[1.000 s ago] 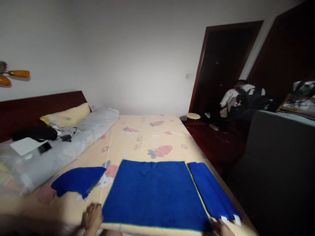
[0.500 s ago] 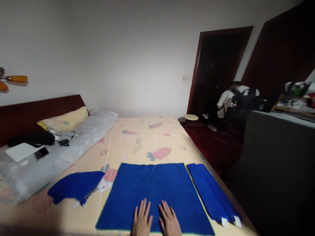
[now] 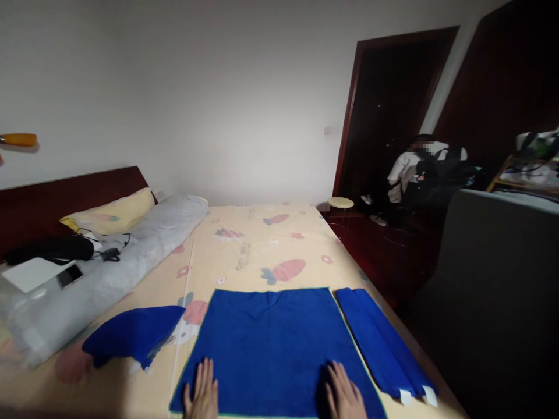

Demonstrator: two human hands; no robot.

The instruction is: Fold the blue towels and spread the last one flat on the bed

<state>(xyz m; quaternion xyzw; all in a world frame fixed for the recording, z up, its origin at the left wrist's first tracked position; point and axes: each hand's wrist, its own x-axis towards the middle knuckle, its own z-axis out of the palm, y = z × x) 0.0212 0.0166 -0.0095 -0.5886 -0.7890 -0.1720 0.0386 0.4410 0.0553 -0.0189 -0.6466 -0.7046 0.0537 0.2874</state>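
Note:
A blue towel [image 3: 271, 343] with a thin green edge lies spread on the bed, with a small crease near its far side. My left hand [image 3: 203, 389] rests near its front left corner, fingers stretched out. Toward the front right corner is my right hand [image 3: 343, 391], its fingers also extended over the cloth. Right of the towel, two long blue folded cloths [image 3: 379, 343] with white tags lie side by side. To the left, another blue cloth [image 3: 133, 334] sits in a loose, folded heap.
The bed [image 3: 244, 238] has a carrot-patterned sheet. A grey rolled quilt [image 3: 144, 256], a pillow [image 3: 111, 214] and a phone [image 3: 70, 276] lie at left. Beyond the bed's right edge are a round stool [image 3: 340, 202], a dark grey panel [image 3: 498, 279] and a seated person [image 3: 404, 169].
My hands have moved apart across the towel, the left one to the left and the right one to the right. The view has shifted slightly.

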